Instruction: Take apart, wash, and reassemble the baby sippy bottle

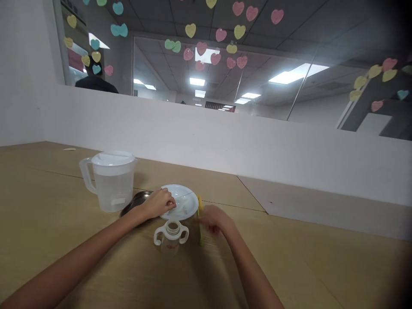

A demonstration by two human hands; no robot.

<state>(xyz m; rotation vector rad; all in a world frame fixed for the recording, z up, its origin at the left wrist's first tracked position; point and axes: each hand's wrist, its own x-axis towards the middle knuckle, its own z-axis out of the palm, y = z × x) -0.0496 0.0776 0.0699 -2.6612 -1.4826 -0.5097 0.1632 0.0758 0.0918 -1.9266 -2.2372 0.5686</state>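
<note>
My left hand (160, 202) is at the left part of a white plate (193, 205), its fingers closed on something I cannot make out. Whitish, translucent pieces (183, 206) lie on the plate. Right of the plate, my right hand (214, 218) is curled and blurred beside a thin yellow-and-green tool (201, 231); whether the fingers grip it is unclear. In front of the plate stands an open, clear bottle (170, 243) with two white handles and red print. A dark metal dish (137, 200) is partly hidden under my left wrist and forearm.
A lidded, translucent pitcher (115, 184) holding clear liquid stands at the left on the brown table (289, 257). Behind is a white wall (193, 135) below a window with heart-shaped notes. A person (95, 81) in dark clothing shows through the glass.
</note>
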